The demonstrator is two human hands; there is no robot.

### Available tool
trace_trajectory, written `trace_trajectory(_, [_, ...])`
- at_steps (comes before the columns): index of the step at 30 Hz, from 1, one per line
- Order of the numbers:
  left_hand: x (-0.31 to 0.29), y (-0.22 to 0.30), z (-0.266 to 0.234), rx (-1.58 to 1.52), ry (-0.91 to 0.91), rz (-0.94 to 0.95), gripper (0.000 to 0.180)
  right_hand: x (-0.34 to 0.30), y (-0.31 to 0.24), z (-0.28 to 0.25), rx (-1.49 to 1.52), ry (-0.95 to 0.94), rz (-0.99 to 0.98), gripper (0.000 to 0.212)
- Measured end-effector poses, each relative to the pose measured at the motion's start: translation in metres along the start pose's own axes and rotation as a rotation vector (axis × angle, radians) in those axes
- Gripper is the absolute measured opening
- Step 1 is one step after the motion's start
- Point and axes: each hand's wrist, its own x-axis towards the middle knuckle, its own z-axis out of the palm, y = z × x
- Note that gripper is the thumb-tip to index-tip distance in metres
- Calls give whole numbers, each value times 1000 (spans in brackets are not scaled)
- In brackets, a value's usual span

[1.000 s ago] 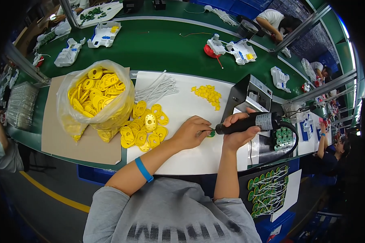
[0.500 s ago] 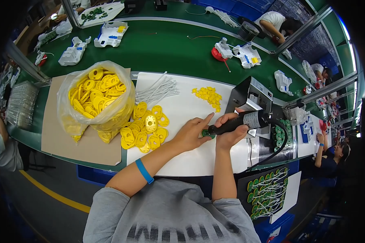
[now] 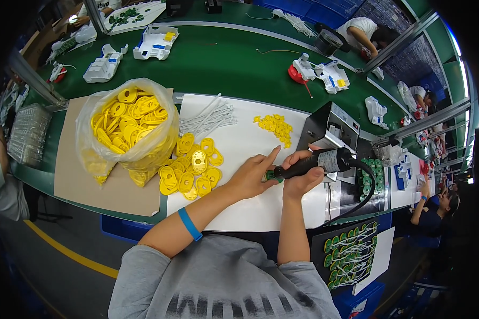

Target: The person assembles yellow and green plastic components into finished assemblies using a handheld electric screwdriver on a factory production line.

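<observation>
Black and cylindrical, the powered screwdriver [image 3: 310, 162] lies nearly level in the right hand [image 3: 302, 179], whose fingers are wrapped tight round its barrel. It looks rigid and fairly weighty, with a cable trailing from its rear, so the mid-barrel grip seems the sound place to hold it. At its tip the left hand [image 3: 252, 177] is pinched on a small green part [image 3: 272, 174], forefinger stretched out; that piece seems light, hard and easily dropped. Left of the screwdriver, on the white board [image 3: 239, 207], lies a heap of yellow plastic plates [image 3: 192, 169], stiff and light. Farther left stands a clear bag [image 3: 127, 127] of them; beyond the screwdriver, white cable ties [image 3: 207, 116].
</observation>
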Motion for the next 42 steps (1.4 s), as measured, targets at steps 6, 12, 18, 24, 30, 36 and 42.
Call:
trace_trajectory(6, [0, -1, 0, 12, 7, 10, 97, 1, 5, -2, -14, -39, 3, 90])
trace_trajectory(12, [-1, -2, -3, -16, -2, -28, 99, -2, 15, -2, -23, -158, 12, 86])
trace_trajectory(18, [-3, -1, -6, -29, 9, -24, 93, -5, 6, 5, -35, -112, 12, 89])
trace_trajectory(24, [-3, -11, -3, -32, 84, 122, 50, 3, -6, 1, 30, 45, -15, 92])
trace_trajectory(30, [-2, -16, 3, -33, 102, 187, 19, 8, -13, -6, 5, 39, -52, 91])
trace_trajectory(36, [0, -12, 1, -22, 92, 177, 15, 9, -15, -5, 3, 29, -54, 90])
trace_trajectory(42, [-2, -13, 1, -28, 74, 192, 16, 4, -16, -4, 3, 23, -48, 91])
